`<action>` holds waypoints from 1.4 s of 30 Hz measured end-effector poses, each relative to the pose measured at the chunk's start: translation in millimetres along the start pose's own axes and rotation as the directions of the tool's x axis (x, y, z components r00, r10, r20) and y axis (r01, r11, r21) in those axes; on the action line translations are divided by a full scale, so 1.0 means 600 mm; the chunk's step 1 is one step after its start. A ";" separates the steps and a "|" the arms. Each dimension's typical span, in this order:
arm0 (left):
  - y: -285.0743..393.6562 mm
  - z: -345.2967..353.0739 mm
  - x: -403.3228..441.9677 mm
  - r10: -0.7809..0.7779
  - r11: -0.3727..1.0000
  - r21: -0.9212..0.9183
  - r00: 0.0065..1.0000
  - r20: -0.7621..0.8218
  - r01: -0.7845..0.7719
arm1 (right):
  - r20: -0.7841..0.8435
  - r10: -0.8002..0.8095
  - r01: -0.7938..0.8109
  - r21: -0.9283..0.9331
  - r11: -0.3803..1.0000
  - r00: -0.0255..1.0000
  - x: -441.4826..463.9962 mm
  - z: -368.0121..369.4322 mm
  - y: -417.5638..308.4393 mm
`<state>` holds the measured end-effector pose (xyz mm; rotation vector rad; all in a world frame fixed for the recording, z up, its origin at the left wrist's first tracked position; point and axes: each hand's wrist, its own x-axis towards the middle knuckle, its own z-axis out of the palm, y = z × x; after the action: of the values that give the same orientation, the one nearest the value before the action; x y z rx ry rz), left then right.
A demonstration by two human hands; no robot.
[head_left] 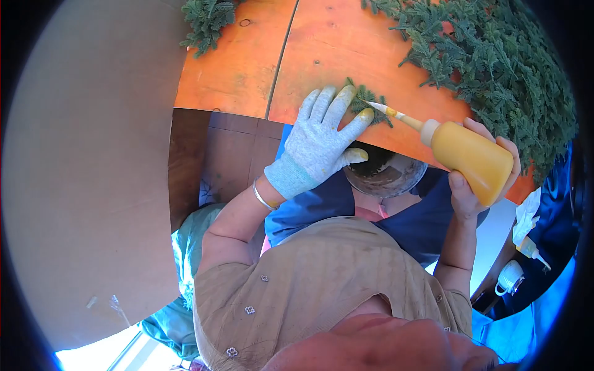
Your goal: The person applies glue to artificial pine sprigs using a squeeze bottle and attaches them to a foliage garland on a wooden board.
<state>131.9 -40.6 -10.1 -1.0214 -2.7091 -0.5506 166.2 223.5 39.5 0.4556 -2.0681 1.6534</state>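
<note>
My left hand (pixel 317 143), in a pale grey-blue glove with yellow-stained fingertips, lies palm down with its fingers apart at the edge of the orange wooden table (pixel 334 55). Its fingertips touch or nearly touch a small green fir-like sprig (pixel 376 110) lying on the wood. Bare, my right hand (pixel 465 193) is wrapped round a squeeze bottle (pixel 475 159) of yellow liquid. The bottle tilts so that its narrow nozzle points left, with the tip at the sprig. Whether the tip touches it I cannot tell.
A large heap of green sprigs (pixel 495 74) covers the table's right side, and a smaller bunch (pixel 207 25) lies at the far left. Below the table edge sits a round stained bowl (pixel 396 178). A cardboard panel (pixel 93 173) stands left. At right are a white cup (pixel 510 277) and another nozzle bottle (pixel 531 248).
</note>
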 end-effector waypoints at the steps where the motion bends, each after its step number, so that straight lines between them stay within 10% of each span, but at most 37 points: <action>1: 0.001 -0.002 0.002 -0.003 1.000 0.007 1.000 0.019 0.003 | 0.007 -0.007 0.007 -0.001 1.000 1.000 -0.002 -0.001 -0.001; 35: 0.030 0.014 0.029 -0.109 0.993 0.024 0.971 -0.214 0.116 | -0.185 0.066 -0.081 -0.074 0.994 0.980 -0.078 -0.050 -0.042; 42: 0.109 0.027 -0.022 0.042 0.996 -0.064 0.967 -0.252 -0.060 | -0.396 0.021 -0.081 -0.134 0.988 0.918 -0.174 -0.129 -0.060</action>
<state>184.4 3.3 -11.0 -0.9628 -2.4514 -0.7196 283.7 288.4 26.9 0.0113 -1.8899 1.4613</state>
